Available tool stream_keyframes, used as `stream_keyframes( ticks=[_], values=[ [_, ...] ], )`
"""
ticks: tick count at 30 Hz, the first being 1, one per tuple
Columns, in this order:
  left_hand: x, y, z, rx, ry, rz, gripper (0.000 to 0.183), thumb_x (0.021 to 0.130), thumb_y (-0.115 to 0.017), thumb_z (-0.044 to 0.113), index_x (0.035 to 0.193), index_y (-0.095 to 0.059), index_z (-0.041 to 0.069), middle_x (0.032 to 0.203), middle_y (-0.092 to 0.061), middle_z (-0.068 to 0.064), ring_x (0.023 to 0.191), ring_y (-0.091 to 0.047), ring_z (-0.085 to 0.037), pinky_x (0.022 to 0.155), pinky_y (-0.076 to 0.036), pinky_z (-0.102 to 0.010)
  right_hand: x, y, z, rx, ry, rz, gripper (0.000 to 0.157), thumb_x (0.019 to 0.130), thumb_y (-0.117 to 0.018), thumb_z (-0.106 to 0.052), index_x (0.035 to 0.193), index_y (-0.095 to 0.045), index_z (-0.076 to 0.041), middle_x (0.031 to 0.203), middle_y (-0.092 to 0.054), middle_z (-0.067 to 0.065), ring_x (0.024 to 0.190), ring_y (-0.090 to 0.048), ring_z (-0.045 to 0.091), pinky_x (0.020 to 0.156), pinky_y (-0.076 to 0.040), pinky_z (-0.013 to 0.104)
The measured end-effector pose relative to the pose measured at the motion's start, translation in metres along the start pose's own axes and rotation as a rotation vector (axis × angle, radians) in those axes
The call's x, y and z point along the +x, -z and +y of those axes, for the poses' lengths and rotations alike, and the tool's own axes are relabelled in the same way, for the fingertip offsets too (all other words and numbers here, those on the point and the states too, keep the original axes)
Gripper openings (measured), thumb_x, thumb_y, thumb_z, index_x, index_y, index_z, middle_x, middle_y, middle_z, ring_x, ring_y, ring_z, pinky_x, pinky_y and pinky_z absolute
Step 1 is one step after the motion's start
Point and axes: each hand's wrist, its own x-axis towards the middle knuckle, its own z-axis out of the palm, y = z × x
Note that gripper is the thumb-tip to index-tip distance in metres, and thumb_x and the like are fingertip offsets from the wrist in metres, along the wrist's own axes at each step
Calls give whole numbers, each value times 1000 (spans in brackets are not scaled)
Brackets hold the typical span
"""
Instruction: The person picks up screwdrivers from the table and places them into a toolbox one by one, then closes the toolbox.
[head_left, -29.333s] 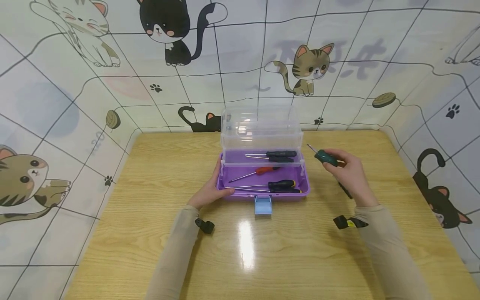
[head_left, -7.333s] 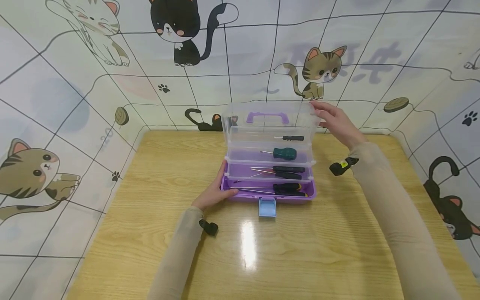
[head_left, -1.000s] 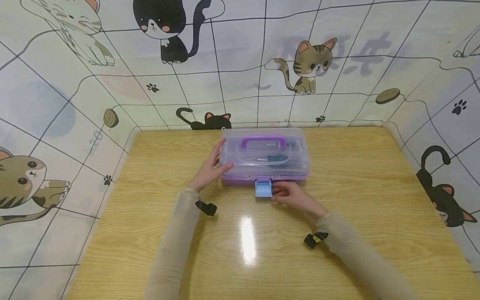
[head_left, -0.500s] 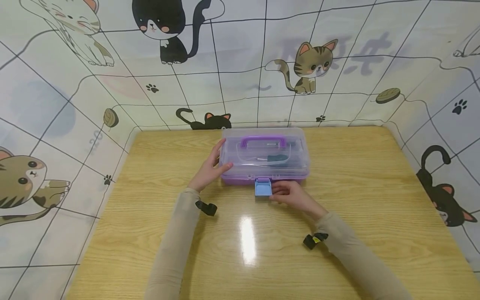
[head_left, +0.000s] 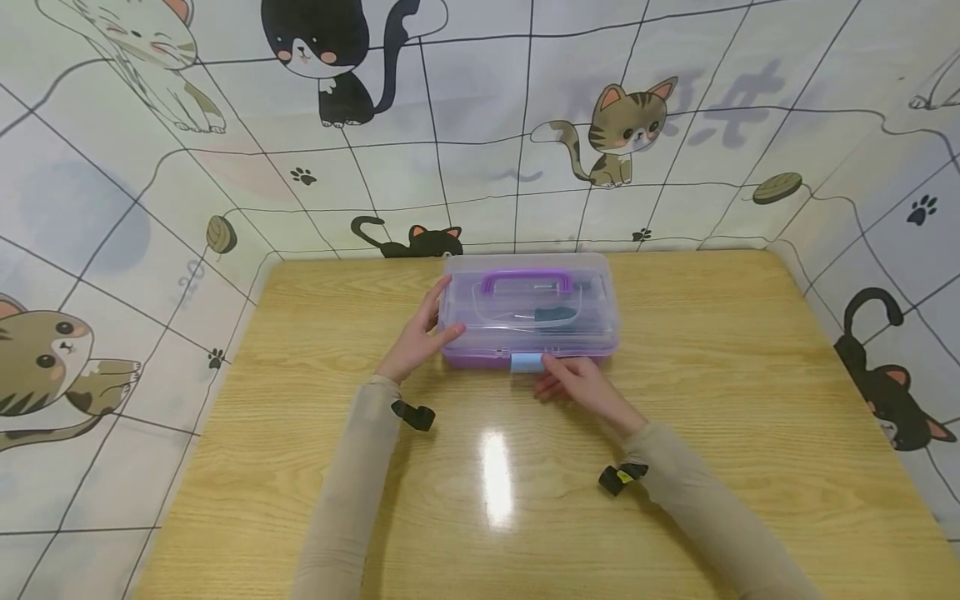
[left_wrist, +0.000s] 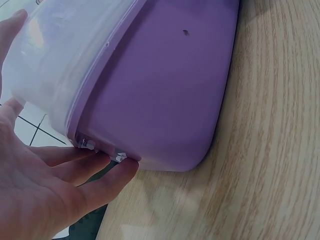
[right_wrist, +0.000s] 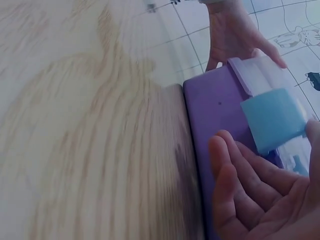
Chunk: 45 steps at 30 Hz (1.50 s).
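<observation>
A purple toolbox (head_left: 480,362) with a clear lid stands at the back of the table, its lid down. My left hand (head_left: 412,342) holds its left end, thumb over the lid's front corner and fingers reaching round the back, where the left wrist view shows them at the hinge side. My right hand (head_left: 588,390) is at the front, its thumb against the light blue latch (head_left: 527,362). In the right wrist view that latch (right_wrist: 274,117) stands out at a tilt from the box, with the loosely bent fingers below it. A green-handled screwdriver (head_left: 555,314) shows through the lid.
The toolbox rests on a wood-grain table (head_left: 345,308) close to the back wall (head_left: 480,167), which has printed cats and grid lines. A purple carry handle (head_left: 527,274) lies on the lid. Both wrists wear small black cameras.
The box stood open earlier; the green screwdriver went from my right hand into an upper tray, and the lid came down. Just now the latch has swung upward and my right thumb moved onto it.
</observation>
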Motion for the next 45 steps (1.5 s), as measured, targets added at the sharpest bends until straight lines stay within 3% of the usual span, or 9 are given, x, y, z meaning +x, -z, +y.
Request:
stream_keyframes(
  ticks=[6, 14, 32, 36, 40, 45],
  values=[
    [0, 0, -2, -8, -14, 3, 76, 85, -62, 22, 144, -13, 27, 146, -17, -5, 124, -32, -27, 98, -30, -44, 12, -2, 18, 19, -51, 59, 68, 94, -32, -47, 97, -59, 15, 86, -63, 25, 80, -61, 39, 71, -47, 51],
    [-1, 0, -3, 12, -33, 9, 76, 85, -61, 22, 144, -14, 27, 146, -18, -5, 124, -33, -28, 99, -27, -44, 15, -6, 17, -34, -93, 156, 74, 87, -35, -58, 90, -65, 9, 76, -67, 15, 71, -64, 28, 63, -48, 47],
    [-1, -1, -3, -3, -24, 25, 75, 85, -62, 21, 143, -15, 28, 142, -25, -13, 121, -37, -31, 96, -32, -45, 12, -3, 10, -56, -109, 120, 61, 91, -41, -45, 83, -63, 11, 74, -64, 19, 69, -61, 36, 67, -48, 50],
    [-1, -1, -1, -3, -29, 25, 75, 85, -62, 20, 144, -16, 26, 142, -25, -14, 121, -37, -31, 96, -32, -44, 12, -5, 6, -82, -102, 124, 58, 92, -41, -44, 79, -65, 8, 70, -64, 16, 66, -63, 32, 65, -49, 49],
    [-1, -1, 0, 5, -24, 23, 75, 85, -61, 21, 144, -16, 26, 142, -25, -14, 121, -36, -31, 97, -32, -44, 12, -7, 2, -95, -111, 103, 59, 93, -38, -45, 85, -66, 6, 74, -66, 14, 69, -64, 28, 67, -48, 49],
    [-2, 0, -1, 19, -14, 23, 75, 84, -62, 23, 143, -16, 27, 141, -27, -15, 121, -37, -31, 95, -34, -43, 13, -5, 2, -2, -154, 55, 60, 92, -39, -46, 97, -63, 9, 85, -66, 18, 80, -62, 34, 73, -46, 50]
  ],
)
